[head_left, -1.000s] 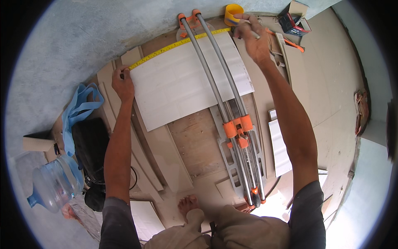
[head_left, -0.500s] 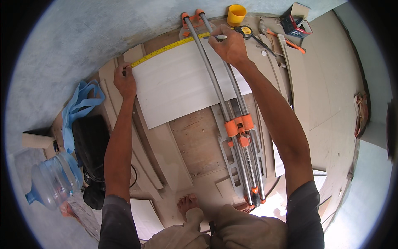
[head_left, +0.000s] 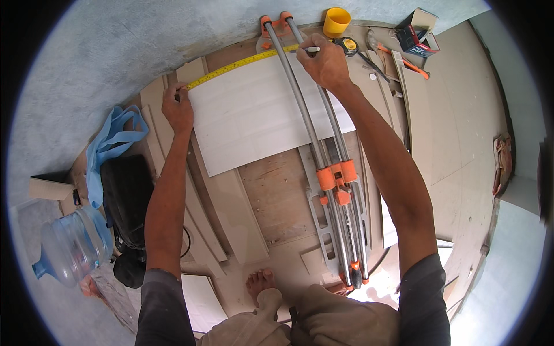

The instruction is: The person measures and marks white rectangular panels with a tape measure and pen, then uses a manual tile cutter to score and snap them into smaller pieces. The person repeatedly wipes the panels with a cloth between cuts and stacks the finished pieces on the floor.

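Note:
A white tile (head_left: 254, 115) lies under the twin steel rails of an orange-and-grey manual tile cutter (head_left: 336, 176). Along the tile's far edge stretches the yellow blade of a tape measure (head_left: 236, 64), whose black-and-yellow case (head_left: 348, 45) rests on the floor at the right. My left hand (head_left: 178, 109) is closed on the blade's end at the tile's far left corner. By the rails at the far edge, my right hand (head_left: 326, 62) is closed round a slim white-tipped marker (head_left: 312, 49), which it holds at the tape.
Beyond the tape case stand a yellow cup (head_left: 336, 23), an orange-handled hammer (head_left: 398, 55) and an open box (head_left: 416, 34). Tile strips (head_left: 231, 213) flank the cutter. On the left lie a black bag (head_left: 127, 199), a blue strap (head_left: 115, 138) and a clear water bottle (head_left: 69, 248).
The whole scene has shifted slightly rightward in the picture. Both hands keep their places at the tape and tile.

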